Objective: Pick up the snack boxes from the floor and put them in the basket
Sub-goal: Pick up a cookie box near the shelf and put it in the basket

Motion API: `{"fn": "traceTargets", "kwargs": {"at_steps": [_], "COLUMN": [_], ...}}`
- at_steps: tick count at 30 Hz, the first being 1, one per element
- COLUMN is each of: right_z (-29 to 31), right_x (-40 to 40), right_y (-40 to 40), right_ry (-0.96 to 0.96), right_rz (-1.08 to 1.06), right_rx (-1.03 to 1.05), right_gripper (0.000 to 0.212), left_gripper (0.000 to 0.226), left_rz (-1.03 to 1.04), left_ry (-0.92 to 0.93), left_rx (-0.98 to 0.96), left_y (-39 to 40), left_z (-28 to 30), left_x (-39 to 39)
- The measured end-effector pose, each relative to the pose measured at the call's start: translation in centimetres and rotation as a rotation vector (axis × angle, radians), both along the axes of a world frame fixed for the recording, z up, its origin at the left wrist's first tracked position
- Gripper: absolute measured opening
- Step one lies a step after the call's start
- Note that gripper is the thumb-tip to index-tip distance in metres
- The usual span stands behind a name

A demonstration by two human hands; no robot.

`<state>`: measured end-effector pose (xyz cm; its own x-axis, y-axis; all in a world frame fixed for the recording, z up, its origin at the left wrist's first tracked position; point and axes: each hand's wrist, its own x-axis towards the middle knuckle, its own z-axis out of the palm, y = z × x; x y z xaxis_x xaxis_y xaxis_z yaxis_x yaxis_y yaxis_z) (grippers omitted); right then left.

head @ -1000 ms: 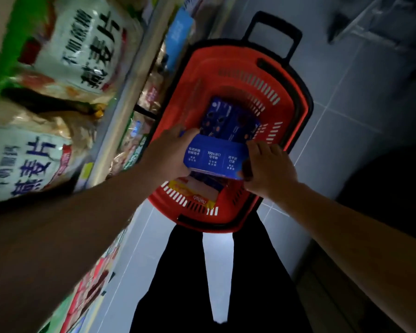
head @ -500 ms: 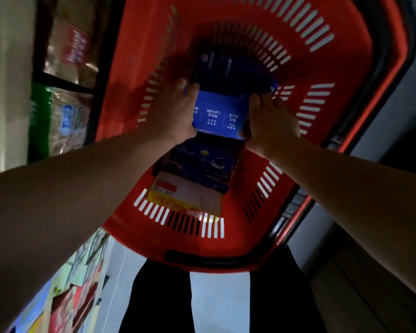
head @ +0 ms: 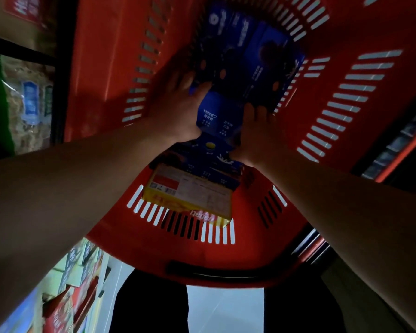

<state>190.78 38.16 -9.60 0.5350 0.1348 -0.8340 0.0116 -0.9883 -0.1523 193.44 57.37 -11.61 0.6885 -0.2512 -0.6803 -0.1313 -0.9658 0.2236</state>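
Observation:
Deep inside the red shopping basket, both my hands hold a blue snack box by its near end. My left hand grips the box's left corner, thumb over the top. On the right side of that end, my right hand curls around the edge. Under the held box lies another blue box. A yellow and red box lies at the near end of the basket floor.
Shelves with bagged goods stand close on the left, and boxed goods fill the lower left shelf. Pale floor tiles show between my dark trouser legs below the basket's near rim.
Both hands have carried the blue box from above the rim down into the basket. The view has closed in on the basket's inside.

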Motion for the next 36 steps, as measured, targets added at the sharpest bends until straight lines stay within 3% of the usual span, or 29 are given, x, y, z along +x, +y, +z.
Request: {"fn": "traceTargets", "kwargs": {"at_steps": [5, 10, 16, 21, 26, 31, 36], "right_z": [1.2, 6.3, 17.9, 29.6, 38.8, 43.3, 45.5], "right_x": [1.4, 2.5, 1.9, 0.0, -2.5, -5.3, -8.1], "right_y": [-0.5, -0.5, -1.3, -1.4, -1.6, -2.9, -4.7], "right_ry": [0.029, -0.024, -0.108, -0.188, -0.258, -0.326, -0.396], "right_rz": [-0.022, 0.030, 0.076, 0.142, 0.335, 0.606, 0.846], "right_rx": [0.032, 0.050, 0.063, 0.057, 0.104, 0.183, 0.243], "right_gripper": [0.119, 0.103, 0.092, 0.087, 0.086, 0.092, 0.089], "left_gripper": [0.104, 0.090, 0.060, 0.055, 0.073, 0.094, 0.078], "left_rz": [0.018, 0.106, 0.240, 0.340, 0.484, 0.730, 0.913], "left_ry": [-0.005, -0.063, -0.098, -0.135, -0.125, -0.156, -0.335], "left_rx": [-0.003, -0.100, -0.217, -0.249, -0.211, -0.268, -0.199], "left_y": [-0.4, -1.3, -1.9, -1.8, -2.5, -5.3, -10.2], "left_z": [1.5, 6.1, 17.0, 28.6, 37.5, 44.5, 47.4], "left_x": [0.2, 0.7, -1.5, -6.5, -12.4, -18.0, -24.7]}}
